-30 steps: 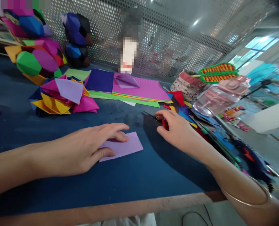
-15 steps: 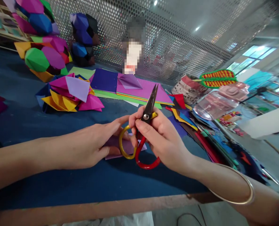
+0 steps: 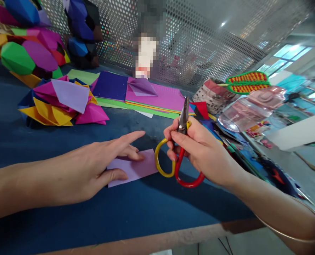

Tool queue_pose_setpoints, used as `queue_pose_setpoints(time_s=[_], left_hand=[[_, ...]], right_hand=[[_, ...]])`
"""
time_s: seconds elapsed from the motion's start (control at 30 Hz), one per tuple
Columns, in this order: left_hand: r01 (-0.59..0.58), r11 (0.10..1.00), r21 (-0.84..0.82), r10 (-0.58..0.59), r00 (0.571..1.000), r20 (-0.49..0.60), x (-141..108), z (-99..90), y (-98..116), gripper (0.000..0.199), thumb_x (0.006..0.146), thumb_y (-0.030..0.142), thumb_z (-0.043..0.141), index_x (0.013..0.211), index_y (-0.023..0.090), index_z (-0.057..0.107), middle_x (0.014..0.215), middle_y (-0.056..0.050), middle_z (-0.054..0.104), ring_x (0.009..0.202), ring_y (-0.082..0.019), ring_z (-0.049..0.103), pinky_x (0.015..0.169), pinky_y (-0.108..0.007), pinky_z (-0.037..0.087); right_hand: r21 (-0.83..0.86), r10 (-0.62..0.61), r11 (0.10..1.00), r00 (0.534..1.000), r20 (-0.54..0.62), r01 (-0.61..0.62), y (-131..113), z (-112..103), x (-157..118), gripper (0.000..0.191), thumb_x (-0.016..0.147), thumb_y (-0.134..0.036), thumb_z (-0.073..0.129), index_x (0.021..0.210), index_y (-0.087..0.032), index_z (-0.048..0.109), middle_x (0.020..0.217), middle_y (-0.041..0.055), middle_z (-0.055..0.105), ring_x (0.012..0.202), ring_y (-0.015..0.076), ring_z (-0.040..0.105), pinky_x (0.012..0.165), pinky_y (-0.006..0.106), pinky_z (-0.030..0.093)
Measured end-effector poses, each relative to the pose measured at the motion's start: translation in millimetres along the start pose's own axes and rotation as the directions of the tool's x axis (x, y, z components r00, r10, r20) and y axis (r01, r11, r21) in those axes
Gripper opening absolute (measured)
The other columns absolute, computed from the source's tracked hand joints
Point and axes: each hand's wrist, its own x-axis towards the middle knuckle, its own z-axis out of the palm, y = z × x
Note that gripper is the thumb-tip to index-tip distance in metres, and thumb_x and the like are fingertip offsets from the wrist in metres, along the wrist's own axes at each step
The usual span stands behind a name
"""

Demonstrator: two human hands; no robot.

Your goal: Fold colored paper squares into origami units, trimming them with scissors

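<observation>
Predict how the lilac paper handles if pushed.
The lilac paper looks thin, so probably light and bendy. Lying flat on the table, it may slide, though the left hand on it might resist. It should hold creases, like the folded paper model.

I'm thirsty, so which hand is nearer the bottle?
Right. The right hand, holding the scissors, is below and left of the bottle in the picture. The left hand is farther left, on the lilac paper.

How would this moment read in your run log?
left hand: touching lilac paper | paper: on blue tabletop | right hand: grip on red-and-yellow-handled scissors
</observation>
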Motion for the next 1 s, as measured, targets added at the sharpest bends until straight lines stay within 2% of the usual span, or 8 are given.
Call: queue_pose_setpoints(time_s=[0.13,0.23,0.4,0.57,0.63,0.73,0.83,1.0], left_hand=[[-0.004,1.000,0.009,0.004,1.000,-0.010,0,-0.1,-1,0.074,0.097,0.026,0.049,0.154,0.042,0.004,0.135,0.004,0.063,0.129,-0.019,0.057,0.109,-0.038,0.042],[-0.031,0.999,-0.023,0.031,0.999,-0.012,1,-0.4,-4,0.072,0.098,0.023,0.049,0.155,0.039,0.008,0.134,0.003,0.064,0.128,-0.018,0.058,0.109,-0.036,0.042],[-0.113,0.989,-0.095,0.116,0.993,0.037,4,-4.5,-9,0.069,0.099,0.014,0.041,0.156,0.034,0.006,0.136,0.002,0.064,0.132,-0.014,0.053,0.109,-0.033,0.040],[-0.093,0.990,-0.102,0.102,0.991,0.090,5,-11.4,-4,0.075,0.095,0.006,0.042,0.156,0.031,0.006,0.139,0.001,0.062,0.134,-0.014,0.051,0.111,-0.033,0.037],[-0.071,0.993,-0.089,0.080,0.992,0.100,4,-12.7,-3,0.076,0.094,0.006,0.043,0.156,0.029,0.005,0.141,0.000,0.060,0.135,-0.015,0.049,0.112,-0.035,0.036],[-0.075,0.996,-0.042,0.078,0.993,0.090,4,-12.4,-3,0.075,0.095,0.007,0.043,0.156,0.025,0.004,0.142,-0.001,0.059,0.141,-0.016,0.041,0.121,-0.045,0.020],[-0.101,0.994,-0.040,0.104,0.991,0.085,4,-10.7,-5,0.076,0.094,0.006,0.043,0.156,0.022,0.003,0.137,-0.001,0.063,0.143,-0.015,0.038,0.123,-0.051,0.003],[-0.094,0.993,-0.069,0.099,0.992,0.077,6,-8.9,-9,0.074,0.094,0.008,0.042,0.156,0.019,0.004,0.136,-0.004,0.064,0.145,-0.016,0.036,0.123,-0.050,0.001]], right_hand=[[-0.078,0.008,0.997,1.000,-0.010,-0.009,0,-7,-1,0.009,0.098,-0.016,0.045,0.093,-0.022,0.041,0.091,-0.0027,0.052,0.064,0.0091,0.056,0.055,0.025,0.050],[-0.075,-0.013,0.997,1.000,-0.020,0.011,6,-10,-1,0.009,0.097,-0.020,0.050,0.093,-0.022,0.042,0.090,-0.0026,0.053,0.064,0.0098,0.056,0.056,0.026,0.054],[-0.059,-0.027,0.998,0.989,-0.142,0.019,16,-15,-12,0.016,0.095,-0.031,0.060,0.100,-0.022,0.047,0.097,0.0001,0.059,0.071,0.0119,0.059,0.060,0.026,0.056],[-0.089,-0.168,0.984,0.974,-0.149,0.156,6,-3,-23,0.013,0.095,-0.031,0.061,0.098,-0.024,0.050,0.096,-0.0005,0.062,0.072,0.0121,0.062,0.064,0.025,0.056],[-0.076,-0.186,0.981,0.974,-0.129,0.177,3,5,-21,0.014,0.095,-0.030,0.061,0.097,-0.024,0.049,0.095,-0.0008,0.062,0.071,0.0119,0.062,0.063,0.026,0.056],[-0.038,-0.115,0.993,0.989,-0.092,0.112,9,14,-14,0.019,0.094,-0.034,0.064,0.098,-0.024,0.048,0.096,-0.0012,0.062,0.069,0.0114,0.063,0.061,0.026,0.056],[0.061,-0.009,0.998,0.994,-0.110,0.015,21,19,-9,0.027,0.090,-0.037,0.068,0.100,-0.023,0.048,0.096,-0.0020,0.062,0.068,0.0106,0.063,0.061,0.025,0.054],[0.037,-0.010,0.999,0.990,-0.141,0.016,24,33,-9,0.027,0.089,-0.040,0.067,0.098,-0.023,0.048,0.099,0.0003,0.065,0.068,0.0111,0.061,0.057,0.023,0.052]])
